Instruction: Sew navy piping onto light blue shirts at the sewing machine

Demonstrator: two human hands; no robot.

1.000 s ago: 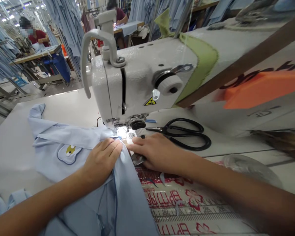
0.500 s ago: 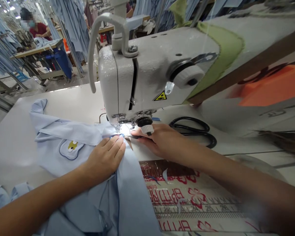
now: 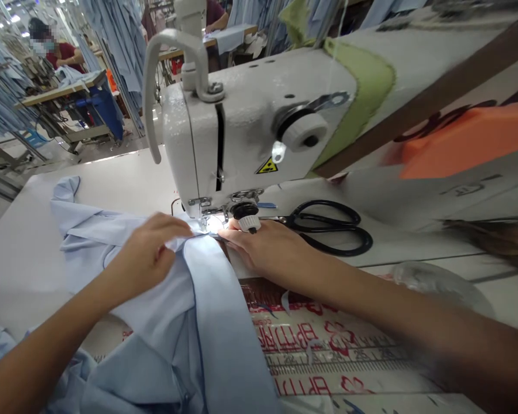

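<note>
A light blue garment piece (image 3: pixel 224 322) with dark blue piping lies under the presser foot (image 3: pixel 204 224) of a white sewing machine (image 3: pixel 242 138). My left hand (image 3: pixel 144 250) is over the garment, left of the needle, slightly blurred. Its fingers stretch toward the presser foot, with the thumb apart from them. My right hand (image 3: pixel 263 244) is closed just right of the needle, under the white knob (image 3: pixel 248 223). A slim dark tool (image 3: pixel 216 236) shows at its fingertips, its tip near the fabric edge; most of it is hidden.
Black-handled scissors (image 3: pixel 328 227) lie behind my right hand. A ruler-marked sheet with red print (image 3: pixel 311 339) covers the table's front. An orange piece (image 3: pixel 461 144) and a clear round object (image 3: pixel 440 282) are at right. A co-worker (image 3: pixel 60 52) sits at another table.
My left hand has lifted from lying flat on the seam and moved left, now covering the bear patch. The fabric beneath has shifted and folded. My right hand stays near the needle.
</note>
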